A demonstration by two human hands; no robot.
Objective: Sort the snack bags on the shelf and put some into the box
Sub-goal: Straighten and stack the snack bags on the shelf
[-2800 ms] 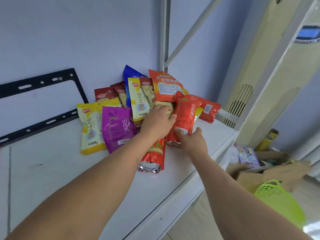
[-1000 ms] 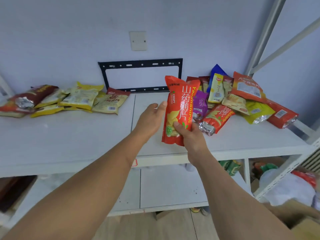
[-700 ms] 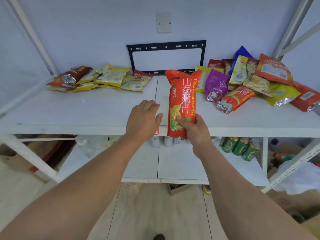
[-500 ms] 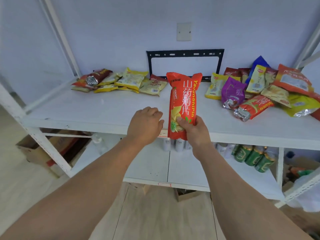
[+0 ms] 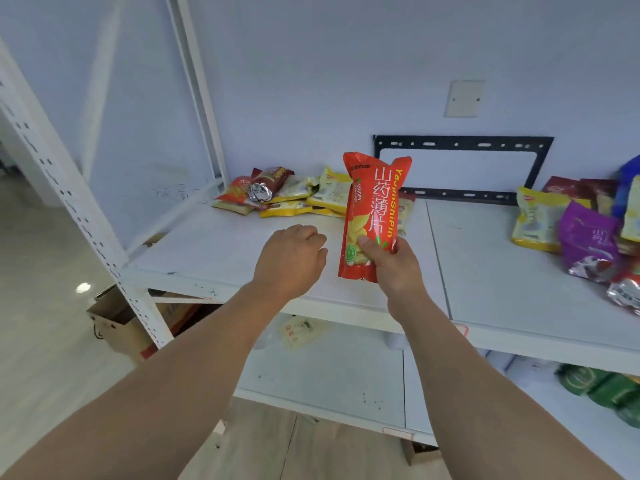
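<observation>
While the right hand grips the lower part of a tall red foil snack bag with yellow and white lettering, with the thumb across its front, the bag stands upright in the air above the front part of the white shelf board, a little right of the middle of the view. The left hand is at 9 o'clock from the bag, just beside it but not touching; its fingers are loosely curled and hold nothing, and the back of the hand faces the camera. At 11 o'clock from the held bag, at the back of the shelf near the wall, lies a pile of yellow and red snack bags, one of them with a silver crimped end. At 3 o'clock, at the right edge of the view, is a second group of bags, among them a yellow bag and a purple foil bag. A black metal bracket frame is fixed on the pale wall behind the red bag. At 7 o'clock, on the floor beside the white perforated shelf post, stands a brown cardboard box, partly hidden under the shelf. On the lower shelf at 4 o'clock are green cans.
</observation>
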